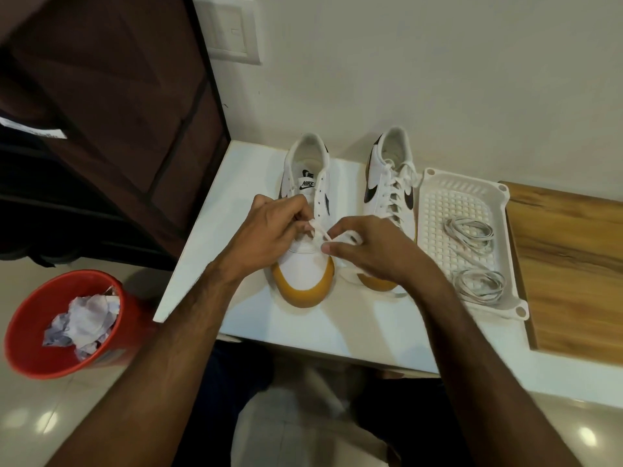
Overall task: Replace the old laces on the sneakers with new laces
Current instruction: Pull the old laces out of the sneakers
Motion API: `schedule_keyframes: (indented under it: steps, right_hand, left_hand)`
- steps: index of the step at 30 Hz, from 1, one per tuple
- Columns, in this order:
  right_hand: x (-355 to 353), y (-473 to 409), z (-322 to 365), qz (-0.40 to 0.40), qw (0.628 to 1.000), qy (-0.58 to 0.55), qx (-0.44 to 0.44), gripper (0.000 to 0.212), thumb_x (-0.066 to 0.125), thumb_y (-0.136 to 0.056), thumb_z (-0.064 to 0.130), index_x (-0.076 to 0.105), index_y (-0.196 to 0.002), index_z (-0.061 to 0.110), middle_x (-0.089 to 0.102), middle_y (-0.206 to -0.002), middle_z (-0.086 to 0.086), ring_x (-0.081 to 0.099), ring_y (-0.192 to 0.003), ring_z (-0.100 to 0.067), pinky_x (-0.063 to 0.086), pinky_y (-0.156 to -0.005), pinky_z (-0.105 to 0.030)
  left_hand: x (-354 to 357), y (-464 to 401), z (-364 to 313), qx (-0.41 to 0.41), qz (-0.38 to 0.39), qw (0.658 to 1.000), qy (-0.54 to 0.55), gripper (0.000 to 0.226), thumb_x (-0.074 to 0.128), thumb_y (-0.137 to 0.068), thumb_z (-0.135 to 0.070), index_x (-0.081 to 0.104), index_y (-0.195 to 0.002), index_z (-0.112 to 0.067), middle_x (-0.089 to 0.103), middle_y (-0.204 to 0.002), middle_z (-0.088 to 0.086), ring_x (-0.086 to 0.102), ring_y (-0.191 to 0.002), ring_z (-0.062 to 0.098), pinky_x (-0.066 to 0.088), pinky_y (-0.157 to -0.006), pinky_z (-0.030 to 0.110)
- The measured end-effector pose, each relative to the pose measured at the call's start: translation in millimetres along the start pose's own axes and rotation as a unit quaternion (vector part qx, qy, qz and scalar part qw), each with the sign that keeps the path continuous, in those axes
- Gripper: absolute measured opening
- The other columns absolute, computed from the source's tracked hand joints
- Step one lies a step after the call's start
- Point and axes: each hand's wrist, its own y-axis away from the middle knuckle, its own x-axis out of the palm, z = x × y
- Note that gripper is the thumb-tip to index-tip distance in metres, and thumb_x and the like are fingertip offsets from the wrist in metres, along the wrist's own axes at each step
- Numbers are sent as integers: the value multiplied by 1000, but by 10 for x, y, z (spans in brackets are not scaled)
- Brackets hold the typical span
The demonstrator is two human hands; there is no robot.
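Two white sneakers with tan toe caps stand on the white table. The left sneaker point(305, 271) has empty upper eyelets; a white lace point(320, 234) crosses its lowest eyelets. My left hand point(269, 230) pinches one end of that lace over the shoe's left side. On the other side, my right hand point(367, 247) pinches the lace's second end above the toe. The right sneaker point(387, 183) is fully laced and stands apart, partly hidden by my right hand. Two coiled white laces point(470, 230) point(478, 284) lie in the white tray point(435, 210).
The white table point(209, 251) ends at its left edge beside a dark brown cabinet point(118, 112). A red bin point(64, 321) with crumpled paper stands on the floor at the left. A wooden board point(569, 264) lies right of the tray. The wall is close behind the sneakers.
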Motion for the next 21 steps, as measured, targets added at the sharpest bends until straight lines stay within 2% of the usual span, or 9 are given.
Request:
schedule_keyframes:
  steps: [2,4,7,12,15,18,21]
  right_hand:
    - [87,-26,30,-28,1000,-3,-14,18,73,-87,49,68,-98,36,70,-97,7,64,-90,-14,55,-84,-41]
    - [143,-44,49,-45,997,55,-7,23,74,-85,49,67,-96,31,69,-94,5,64,-89,-18,53,-77,-35]
    - [254,-73,48,-47,990,131,0,31,71,-87,51,67,-100,24,68,-94,1,64,-87,-23,48,-72,-33]
    - [318,-104,21,-35,996,77,-42,23,65,-91,42,65,-95,19,67,-86,0,62,-81,-22,45,-65,-33]
    - [269,-121,53,-13,998,-48,-30,28,61,-91,34,61,-84,7,65,-78,-9,58,-73,-20,44,-65,-38]
    - [234,-127,-30,-27,999,-38,-14,33,56,-92,39,63,-84,8,67,-79,-8,62,-75,-24,50,-69,-42]
    - [213,-142,-119,-52,998,-34,-8,29,60,-94,43,62,-83,17,65,-75,1,61,-73,-19,49,-68,-37]
  left_hand:
    - [-51,0,34,12,-8,999,40,5,58,-100,-10,59,-100,-15,68,-93,-9,63,-90,12,48,-93,28]
    - [-84,6,44,14,-13,997,71,5,59,-100,-7,59,-101,-12,70,-92,-7,68,-86,8,54,-84,20]
    - [-96,16,59,5,-17,995,94,6,58,-100,-5,59,-101,-11,72,-90,-3,69,-85,5,54,-78,15]
    - [-113,17,74,-12,-29,993,117,7,59,-100,-4,59,-102,-11,72,-91,-3,69,-85,5,51,-77,10]
    - [-95,21,84,-5,-1,995,97,4,62,-99,-12,59,-101,-13,71,-89,-5,69,-82,5,54,-77,16]
    - [-47,9,88,16,21,998,54,4,61,-100,-14,57,-98,-14,71,-89,-5,67,-81,2,58,-74,26]
    - [-49,14,78,8,18,999,50,5,54,-103,-14,51,-100,-17,72,-92,-6,67,-83,1,57,-75,30]
